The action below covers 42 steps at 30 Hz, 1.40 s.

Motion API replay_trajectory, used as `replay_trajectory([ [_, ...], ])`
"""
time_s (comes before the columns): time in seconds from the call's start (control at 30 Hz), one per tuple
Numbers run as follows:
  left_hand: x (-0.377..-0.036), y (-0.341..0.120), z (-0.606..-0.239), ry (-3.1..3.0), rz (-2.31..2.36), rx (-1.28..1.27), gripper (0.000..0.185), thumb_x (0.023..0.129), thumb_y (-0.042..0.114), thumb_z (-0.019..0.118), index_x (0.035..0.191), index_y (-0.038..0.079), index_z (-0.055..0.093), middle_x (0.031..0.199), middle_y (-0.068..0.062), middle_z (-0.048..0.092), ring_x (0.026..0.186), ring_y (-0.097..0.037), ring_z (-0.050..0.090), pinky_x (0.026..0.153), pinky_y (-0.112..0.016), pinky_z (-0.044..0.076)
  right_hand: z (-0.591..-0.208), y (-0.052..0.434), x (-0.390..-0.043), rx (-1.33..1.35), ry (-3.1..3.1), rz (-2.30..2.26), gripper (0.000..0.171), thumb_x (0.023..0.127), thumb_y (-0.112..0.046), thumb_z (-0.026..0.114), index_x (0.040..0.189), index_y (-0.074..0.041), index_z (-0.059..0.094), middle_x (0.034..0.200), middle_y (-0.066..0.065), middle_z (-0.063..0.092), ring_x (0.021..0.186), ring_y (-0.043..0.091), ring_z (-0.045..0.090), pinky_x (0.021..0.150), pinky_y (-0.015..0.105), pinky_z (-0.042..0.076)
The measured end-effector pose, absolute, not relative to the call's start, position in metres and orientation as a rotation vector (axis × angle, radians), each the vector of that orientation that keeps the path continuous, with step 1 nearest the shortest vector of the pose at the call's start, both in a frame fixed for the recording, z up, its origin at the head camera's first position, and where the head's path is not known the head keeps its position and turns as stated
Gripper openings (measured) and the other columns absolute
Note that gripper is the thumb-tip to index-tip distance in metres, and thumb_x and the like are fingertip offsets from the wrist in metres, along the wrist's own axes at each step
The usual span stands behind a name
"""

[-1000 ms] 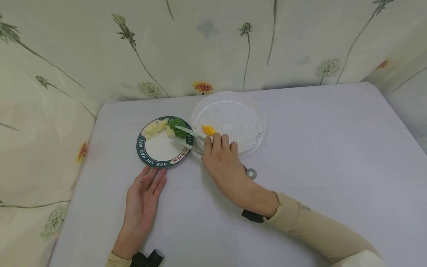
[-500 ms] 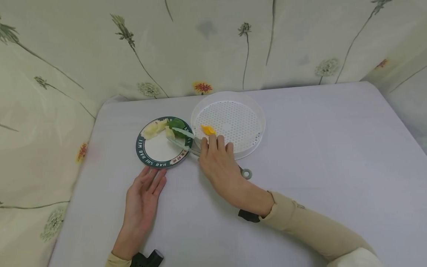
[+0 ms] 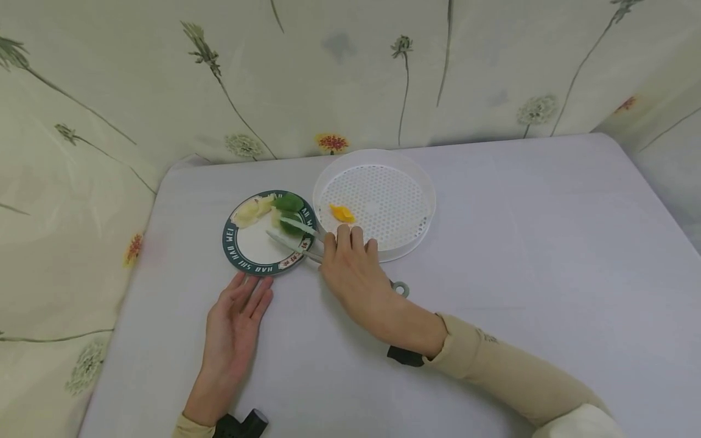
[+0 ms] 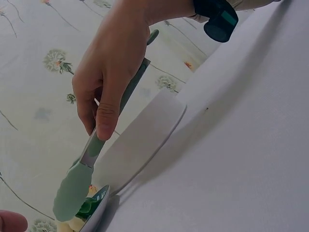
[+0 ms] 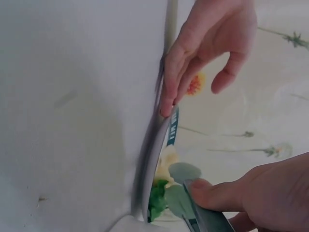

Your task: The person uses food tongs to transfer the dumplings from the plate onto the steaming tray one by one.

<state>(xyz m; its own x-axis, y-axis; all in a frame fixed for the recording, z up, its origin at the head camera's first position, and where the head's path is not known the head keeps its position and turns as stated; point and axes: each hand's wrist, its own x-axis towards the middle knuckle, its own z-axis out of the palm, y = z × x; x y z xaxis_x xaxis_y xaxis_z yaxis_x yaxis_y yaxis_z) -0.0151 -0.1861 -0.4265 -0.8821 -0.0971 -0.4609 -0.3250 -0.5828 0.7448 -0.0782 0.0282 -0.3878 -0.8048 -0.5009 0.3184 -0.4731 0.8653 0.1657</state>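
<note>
My right hand (image 3: 356, 277) grips pale green kitchen tongs (image 4: 73, 192), and in the head view their spread tips reach over a round plate (image 3: 232, 248) with a dark green lettered rim. One tip lies across the lower of two green dumpling-like pieces (image 3: 288, 202); whether both tips touch it, I cannot tell. Pale yellow dumpling-like pieces (image 3: 249, 213) sit at the plate's upper left. With fingers extended, my left hand (image 3: 232, 334) touches the plate's near rim; the right wrist view shows its fingertips (image 5: 166, 107) against that edge.
Just right of the plate stands a round white perforated tray (image 3: 397, 204) with a raised rim. An orange-yellow piece (image 3: 342, 213) lies in it. A white cloth covers the table (image 3: 526, 243), and a flowered curtain (image 3: 350, 79) hangs behind its far edge.
My right hand has shifted slightly left and nearer with the tongs. The green patch now shows as two separate pieces, the lower one nearer the tongs. My left hand has stayed put.
</note>
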Motion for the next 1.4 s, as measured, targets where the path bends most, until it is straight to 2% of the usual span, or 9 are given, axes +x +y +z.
replay_trajectory([
  [0.07, -0.015, -0.186, -0.426, 1.360, 2.590, -0.702, 0.064, 0.116, 0.023, 0.032, 0.174, 0.017, 0.007, 0.179, -0.008, 0.021, 0.160, -0.021, 0.039, 0.136, -0.030, 0.035, -0.387, 0.029, -0.077, 0.725, -2.684, -0.111, 0.024, 0.105, -0.023, 0.067, 0.106, 0.000, 0.060, 0.092, 0.011, 0.051, 0.081, 0.025, 0.042, 0.062, 0.029, 0.024],
  [0.13, -0.015, -0.186, -0.426, 1.357, 2.590, -0.707, 0.064, 0.116, 0.023, 0.032, 0.174, 0.017, 0.007, 0.179, -0.008, 0.021, 0.161, -0.021, 0.039, 0.136, -0.030, 0.035, -0.387, 0.029, -0.078, 0.703, -2.666, -0.129, 0.023, 0.106, -0.022, 0.067, 0.107, 0.000, 0.061, 0.092, 0.011, 0.051, 0.081, 0.025, 0.042, 0.062, 0.029, 0.025],
  [0.3, -0.015, -0.186, -0.427, 1.367, 2.583, -0.727, 0.064, 0.115, 0.024, 0.032, 0.174, 0.017, 0.007, 0.179, -0.009, 0.022, 0.160, -0.021, 0.040, 0.136, -0.030, 0.035, -0.390, 0.028, -0.081, 0.622, -2.594, -0.213, 0.012, 0.106, -0.007, 0.059, 0.111, 0.001, 0.065, 0.093, 0.011, 0.055, 0.081, 0.024, 0.045, 0.062, 0.029, 0.028],
  [0.47, -0.014, -0.186, -0.427, 1.381, 2.575, -0.720, 0.064, 0.116, 0.025, 0.032, 0.174, 0.017, 0.007, 0.179, -0.008, 0.022, 0.160, -0.021, 0.040, 0.136, -0.030, 0.035, -0.393, 0.025, -0.083, 0.567, -2.555, -0.263, 0.020, 0.107, -0.006, 0.055, 0.118, 0.002, 0.069, 0.095, 0.011, 0.060, 0.082, 0.024, 0.050, 0.062, 0.029, 0.037],
  [0.7, -0.015, -0.185, -0.426, 1.353, 2.587, -0.708, 0.064, 0.116, 0.024, 0.032, 0.174, 0.017, 0.006, 0.179, -0.009, 0.021, 0.161, -0.022, 0.039, 0.136, -0.030, 0.035, -0.391, 0.026, -0.082, 0.631, -2.641, -0.261, 0.013, 0.108, -0.006, 0.057, 0.110, 0.001, 0.067, 0.092, 0.010, 0.055, 0.078, 0.022, 0.045, 0.060, 0.029, 0.024],
  [0.87, -0.016, -0.185, -0.427, 1.373, 2.575, -0.706, 0.064, 0.116, 0.025, 0.032, 0.174, 0.017, 0.007, 0.179, -0.008, 0.023, 0.160, -0.021, 0.040, 0.136, -0.030, 0.035, -0.391, 0.028, -0.081, 0.632, -2.690, -0.202, 0.015, 0.108, -0.007, 0.056, 0.114, 0.001, 0.066, 0.095, 0.011, 0.055, 0.081, 0.024, 0.048, 0.059, 0.030, 0.030],
  [1.0, -0.016, -0.185, -0.428, 1.386, 2.572, -0.706, 0.063, 0.116, 0.024, 0.031, 0.174, 0.018, 0.007, 0.179, -0.008, 0.024, 0.160, -0.021, 0.041, 0.136, -0.030, 0.036, -0.390, 0.030, -0.080, 0.636, -2.704, -0.182, 0.013, 0.108, -0.007, 0.055, 0.112, 0.000, 0.065, 0.095, 0.010, 0.055, 0.081, 0.025, 0.049, 0.059, 0.031, 0.034],
  [1.4, -0.015, -0.185, -0.427, 1.376, 2.587, -0.707, 0.064, 0.116, 0.023, 0.031, 0.174, 0.017, 0.007, 0.179, -0.008, 0.023, 0.160, -0.022, 0.040, 0.136, -0.030, 0.036, -0.386, 0.037, -0.079, 0.703, -2.729, -0.126, 0.006, 0.106, -0.004, 0.058, 0.101, -0.001, 0.059, 0.091, 0.011, 0.050, 0.079, 0.026, 0.046, 0.058, 0.030, 0.027],
])
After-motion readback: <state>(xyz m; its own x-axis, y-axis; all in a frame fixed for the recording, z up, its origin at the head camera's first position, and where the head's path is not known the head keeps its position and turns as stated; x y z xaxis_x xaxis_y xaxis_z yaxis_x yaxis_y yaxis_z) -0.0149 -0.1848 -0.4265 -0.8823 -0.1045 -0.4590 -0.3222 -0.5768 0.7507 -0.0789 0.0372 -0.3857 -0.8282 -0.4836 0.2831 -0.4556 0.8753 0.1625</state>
